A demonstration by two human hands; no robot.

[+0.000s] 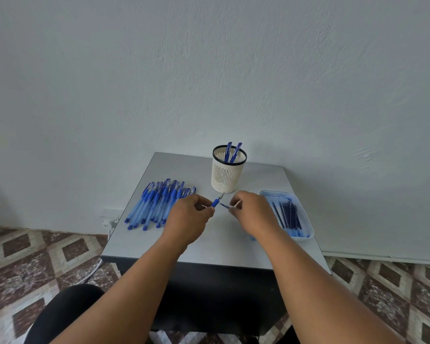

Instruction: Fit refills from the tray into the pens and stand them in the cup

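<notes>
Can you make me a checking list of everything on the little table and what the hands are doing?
Surface: small grey table against a pale wall.
Job's things: white mesh cup at the back with two blue pens standing in it; pile of blue pens lying on the left; tray on the right holding dark refills.
Clutter: nothing seen.
Hands: left hand grips a pen part; right hand pinches a thin piece, which I cannot identify.
Cables: white cable hangs beside the table's left edge.
Surroundings: patterned tile floor.
</notes>
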